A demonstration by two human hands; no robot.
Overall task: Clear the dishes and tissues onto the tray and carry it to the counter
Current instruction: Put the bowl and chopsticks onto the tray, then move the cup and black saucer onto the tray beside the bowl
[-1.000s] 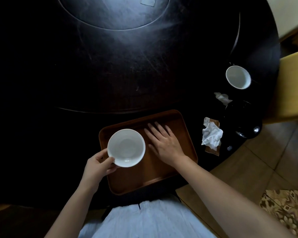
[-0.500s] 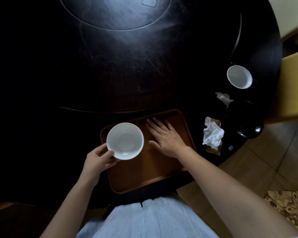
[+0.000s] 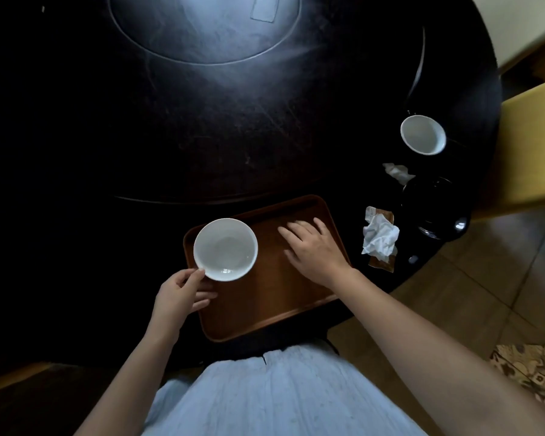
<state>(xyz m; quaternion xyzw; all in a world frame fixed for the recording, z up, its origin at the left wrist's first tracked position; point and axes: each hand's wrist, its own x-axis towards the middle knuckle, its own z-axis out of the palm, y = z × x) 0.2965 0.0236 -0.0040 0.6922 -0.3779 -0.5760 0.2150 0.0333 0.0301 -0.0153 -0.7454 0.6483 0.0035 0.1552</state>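
A white bowl [image 3: 225,249] rests in the far left corner of the brown tray [image 3: 265,313] on the dark round table. My left hand [image 3: 180,294] is just below the bowl, its thumb tip touching the rim and its fingers loose on the tray's edge. My right hand [image 3: 315,250] lies flat on the tray's right side with fingers spread. Right of the tray lies a crumpled white tissue [image 3: 379,239] on a brown wrapper [image 3: 381,265]. Farther back sit a smaller tissue [image 3: 397,173] and a white cup [image 3: 423,135].
A black glossy dish [image 3: 431,209] stands at the table's right edge, between the cup and the tissue. A yellow chair [image 3: 532,146] is close to the table on the right. Tiled floor and a patterned rug [image 3: 532,369] lie at the lower right.
The bowl moved from above the tray's middle to its far left corner and now rests there. My left hand loosened its grip on the rim. My right hand slid right on the tray.
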